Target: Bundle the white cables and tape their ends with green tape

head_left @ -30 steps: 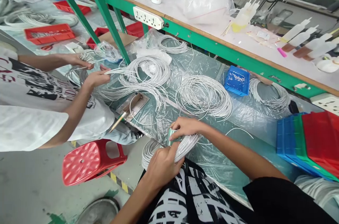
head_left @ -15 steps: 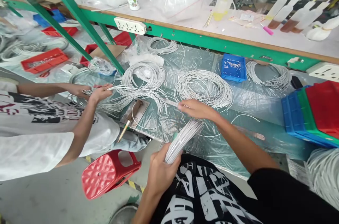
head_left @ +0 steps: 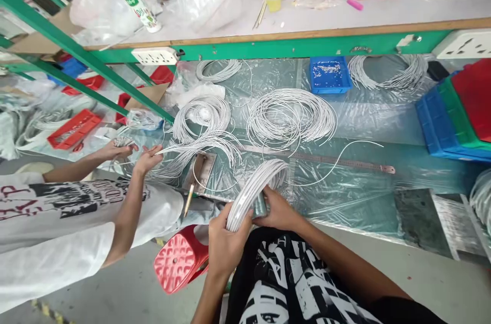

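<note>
My left hand (head_left: 229, 242) is closed around a thick bundle of white cables (head_left: 251, 191), which bends over in an arc above the table's front edge. My right hand (head_left: 280, 210) is at the bundle's underside, its fingers curled around a grey-green rounded thing (head_left: 260, 205) that I cannot identify; the bundle partly hides it. Beyond the bundle, a long steel ruler (head_left: 345, 161) lies on the plastic-covered table. A large loose coil of white cable (head_left: 291, 114) rests behind the ruler, and a single white cable (head_left: 333, 166) curves across the table to the right.
A co-worker's hands (head_left: 148, 159) hold other white cables at left. A brush (head_left: 189, 200) overhangs the front edge beside a red stool (head_left: 176, 262). A blue tray (head_left: 330, 74) of small white parts stands at the back, with stacked bins (head_left: 452, 114) right and a green-framed shelf (head_left: 268, 48) above.
My right hand has come back from beside the steel ruler to the underside of the cable bundle. The bundle now arcs more upright in my left hand. The view has shifted.
</note>
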Demonstrator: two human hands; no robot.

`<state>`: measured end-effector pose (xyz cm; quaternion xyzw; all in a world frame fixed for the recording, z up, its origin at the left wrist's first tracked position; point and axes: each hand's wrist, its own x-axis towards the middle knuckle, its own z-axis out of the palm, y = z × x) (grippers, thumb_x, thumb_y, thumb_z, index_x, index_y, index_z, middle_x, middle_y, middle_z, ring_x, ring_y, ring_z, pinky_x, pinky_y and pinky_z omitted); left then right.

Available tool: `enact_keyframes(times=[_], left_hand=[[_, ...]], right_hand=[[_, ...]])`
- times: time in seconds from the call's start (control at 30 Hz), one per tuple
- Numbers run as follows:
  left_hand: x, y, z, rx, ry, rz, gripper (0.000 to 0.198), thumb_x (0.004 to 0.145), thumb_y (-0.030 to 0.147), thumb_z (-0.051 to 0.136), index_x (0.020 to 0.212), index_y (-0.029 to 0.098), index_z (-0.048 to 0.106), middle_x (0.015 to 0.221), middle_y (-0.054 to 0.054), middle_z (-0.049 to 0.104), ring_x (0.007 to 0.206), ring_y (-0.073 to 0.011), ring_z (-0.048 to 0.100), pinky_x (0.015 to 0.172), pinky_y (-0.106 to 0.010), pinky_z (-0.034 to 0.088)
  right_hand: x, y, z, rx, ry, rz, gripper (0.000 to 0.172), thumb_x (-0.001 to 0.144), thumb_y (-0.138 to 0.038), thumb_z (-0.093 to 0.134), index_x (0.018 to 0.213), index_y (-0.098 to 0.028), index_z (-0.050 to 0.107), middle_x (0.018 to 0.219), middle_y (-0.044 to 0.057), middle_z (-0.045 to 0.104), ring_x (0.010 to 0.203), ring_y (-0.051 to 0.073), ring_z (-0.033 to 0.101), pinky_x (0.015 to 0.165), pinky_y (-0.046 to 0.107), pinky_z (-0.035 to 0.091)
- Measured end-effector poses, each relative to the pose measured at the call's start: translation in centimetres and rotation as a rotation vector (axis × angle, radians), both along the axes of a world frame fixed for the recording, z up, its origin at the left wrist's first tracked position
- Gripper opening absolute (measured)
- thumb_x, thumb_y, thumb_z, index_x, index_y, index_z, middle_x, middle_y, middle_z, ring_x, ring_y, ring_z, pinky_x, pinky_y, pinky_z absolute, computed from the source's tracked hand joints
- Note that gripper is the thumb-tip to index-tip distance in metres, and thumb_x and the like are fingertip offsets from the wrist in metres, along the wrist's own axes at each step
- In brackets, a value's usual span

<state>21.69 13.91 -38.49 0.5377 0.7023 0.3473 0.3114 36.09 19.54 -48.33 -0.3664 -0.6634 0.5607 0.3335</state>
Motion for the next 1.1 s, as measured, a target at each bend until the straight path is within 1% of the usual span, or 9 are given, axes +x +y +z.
enact_keyframes(times=[0.17, 0.3, 0.4, 0.57, 0.67, 0.77, 0.87, 1.03, 1.1], left_hand=[[0.3, 0.5, -1.5, 0.046, 0.092, 0.055, 0.024, 0.087, 0.040, 0.061, 0.086, 0.016, 0.065, 0.061, 0.003, 0.057, 0.053, -0.0138, 0.050, 0.054, -0.024, 0.039], [1.0, 0.4, -2.5, 0.051, 0.157, 0.011, 0.020, 0.090, 0.037, 0.057, 0.093, 0.017, 0.062, 0.068, 0.000, 0.063, 0.062, -0.0170, 0.058, 0.063, -0.026, 0.041], [1.2, 0.1, -2.4, 0.035, 0.133, -0.042, 0.023, 0.092, 0.038, 0.051, 0.097, 0.017, 0.058, 0.067, 0.000, 0.061, 0.061, -0.0190, 0.057, 0.062, -0.029, 0.041], [1.6, -0.8, -2.5, 0.141, 0.126, -0.197, 0.038, 0.084, 0.028, 0.038, 0.116, 0.014, 0.052, 0.073, -0.005, 0.061, 0.064, -0.0246, 0.059, 0.061, -0.034, 0.043], [2.7, -1.0, -3.2, 0.247, 0.144, -0.236, 0.037, 0.077, 0.031, 0.045, 0.108, 0.014, 0.057, 0.076, -0.008, 0.066, 0.060, -0.0253, 0.061, 0.054, -0.034, 0.045], [3.9, -1.1, -4.0, 0.355, 0.288, -0.208, 0.029, 0.081, 0.033, 0.052, 0.099, 0.013, 0.062, 0.086, -0.014, 0.071, 0.070, -0.0292, 0.068, 0.055, -0.035, 0.052], [4.4, -1.4, -4.5, 0.400, 0.448, -0.119, 0.035, 0.091, 0.034, 0.046, 0.094, 0.004, 0.063, 0.078, -0.022, 0.070, 0.070, -0.0360, 0.070, 0.054, -0.041, 0.055], [4.4, -2.7, -4.3, 0.386, 0.534, -0.124, 0.048, 0.097, 0.045, 0.037, 0.099, 0.002, 0.060, 0.065, -0.017, 0.066, 0.054, -0.0333, 0.066, 0.044, -0.040, 0.053], [4.7, -3.0, -4.1, 0.406, 0.577, -0.107, 0.048, 0.098, 0.047, 0.033, 0.098, 0.006, 0.059, 0.059, -0.012, 0.062, 0.048, -0.0304, 0.063, 0.042, -0.038, 0.052]], right_hand=[[3.1, -3.3, 1.7, 0.219, -0.137, -0.256, 0.055, 0.072, -0.027, 0.079, 0.114, -0.023, 0.044, 0.120, 0.011, 0.056, 0.107, 0.028, 0.060, 0.087, 0.040, 0.051], [5.6, -4.4, 4.6, 0.519, -0.136, -0.185, 0.046, 0.074, -0.014, 0.072, 0.109, -0.024, 0.044, 0.119, 0.013, 0.057, 0.108, 0.027, 0.061, 0.084, 0.039, 0.053], [6.4, -3.8, 7.1, 0.602, -0.181, -0.133, 0.046, 0.073, -0.016, 0.074, 0.108, -0.024, 0.044, 0.116, 0.013, 0.059, 0.106, 0.028, 0.062, 0.080, 0.039, 0.054], [4.9, -1.7, 11.4, 0.666, -0.230, -0.175, 0.050, 0.069, -0.029, 0.078, 0.108, -0.022, 0.048, 0.099, 0.009, 0.061, 0.087, 0.026, 0.062, 0.070, 0.039, 0.051], [2.6, -0.5, 13.2, 0.656, -0.308, -0.184, 0.045, 0.068, -0.032, 0.076, 0.101, -0.020, 0.049, 0.093, 0.007, 0.058, 0.086, 0.025, 0.058, 0.074, 0.041, 0.048], [0.0, 1.1, 13.5, 0.524, -0.424, -0.040, 0.055, 0.066, -0.043, 0.078, 0.106, -0.017, 0.050, 0.105, 0.011, 0.059, 0.098, 0.029, 0.057, 0.082, 0.045, 0.048], [-1.5, 3.0, 12.9, 0.267, -0.539, 0.133, 0.069, 0.059, -0.049, 0.082, 0.111, -0.016, 0.051, 0.109, 0.013, 0.060, 0.098, 0.032, 0.057, 0.078, 0.046, 0.050], [-1.5, 5.4, 12.0, -0.442, -0.260, 0.463, 0.043, 0.060, -0.038, 0.087, 0.087, -0.020, 0.058, 0.084, 0.002, 0.063, 0.076, 0.019, 0.059, 0.065, 0.032, 0.048], [-1.3, 5.7, 11.9, -0.657, -0.129, 0.508, 0.041, 0.061, -0.033, 0.089, 0.085, -0.019, 0.059, 0.082, 0.001, 0.063, 0.075, 0.016, 0.058, 0.065, 0.029, 0.047]])
